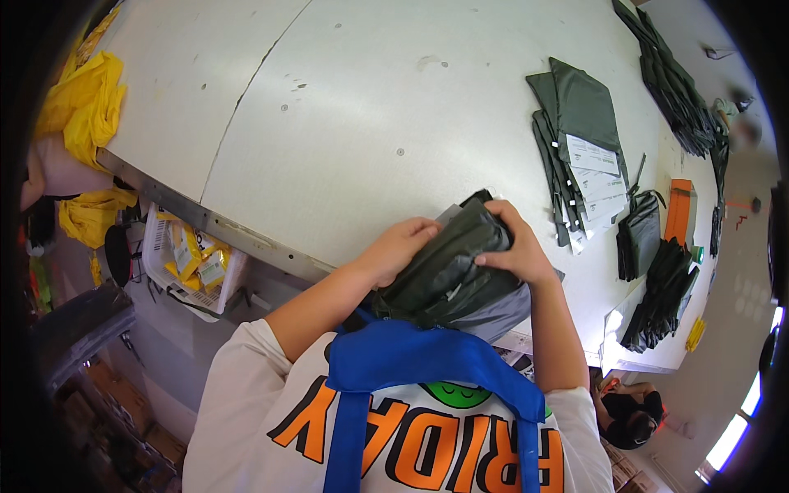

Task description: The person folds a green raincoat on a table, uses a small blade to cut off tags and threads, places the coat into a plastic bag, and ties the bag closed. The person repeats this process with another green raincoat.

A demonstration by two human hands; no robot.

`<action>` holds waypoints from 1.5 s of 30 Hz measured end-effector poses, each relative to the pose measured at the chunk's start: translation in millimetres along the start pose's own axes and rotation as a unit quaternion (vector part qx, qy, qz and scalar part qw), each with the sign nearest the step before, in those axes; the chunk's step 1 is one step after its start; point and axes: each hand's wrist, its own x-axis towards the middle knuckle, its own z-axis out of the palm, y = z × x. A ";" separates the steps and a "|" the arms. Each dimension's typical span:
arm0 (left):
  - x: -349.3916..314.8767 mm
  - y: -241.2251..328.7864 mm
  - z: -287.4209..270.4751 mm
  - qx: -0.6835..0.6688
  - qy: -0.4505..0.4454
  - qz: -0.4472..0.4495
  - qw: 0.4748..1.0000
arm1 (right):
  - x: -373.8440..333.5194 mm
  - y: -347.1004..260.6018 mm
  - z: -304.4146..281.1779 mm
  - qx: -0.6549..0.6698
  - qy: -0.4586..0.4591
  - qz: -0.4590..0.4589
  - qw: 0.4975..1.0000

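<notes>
Against my chest, at the table's near edge, is a folded dark green fabric bundle (448,267) with a slightly shiny surface and a greyer lower part. My left hand (401,249) grips its left side, fingers bent and thumb on top. On the right, my right hand (519,245) is closed around the bundle's upper corner, thumb pressed on the near face and fingers over the far side. The underside of the bundle is hidden.
The white table (345,140) has a stack of flat dark green pouches (585,107) with white printed sheets (596,185) at right. More dark fabric (657,296) lies beyond. Yellow fabric (82,111) is far left; a white basket (234,275) holds yellow packets. Another person (633,415) sits at lower right.
</notes>
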 end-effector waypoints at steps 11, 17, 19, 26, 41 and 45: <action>-3.1 -4.3 21.5 0.481 0.123 0.269 0.825 | -51.8 -21.6 7.3 -0.044 0.015 -0.100 0.994; -20.8 0.5 25.6 0.510 0.129 0.273 0.806 | -44.2 -30.7 7.5 -0.035 -0.003 -0.060 0.998; -24.1 -11.8 20.4 0.540 0.135 0.345 0.756 | -45.7 -31.3 6.9 -0.055 -0.033 -0.040 0.997; 12.6 -12.0 11.9 0.380 -0.034 0.160 0.910 | -36.5 -13.2 -4.4 -0.054 -0.053 -0.021 0.997; 43.8 3.6 -2.6 0.655 -0.238 0.015 0.717 | -27.7 -10.0 21.4 -0.146 0.058 -0.004 0.988; 88.9 -29.7 -27.8 0.590 -0.308 0.144 0.732 | -27.0 -6.5 26.6 -0.153 0.089 -0.015 0.984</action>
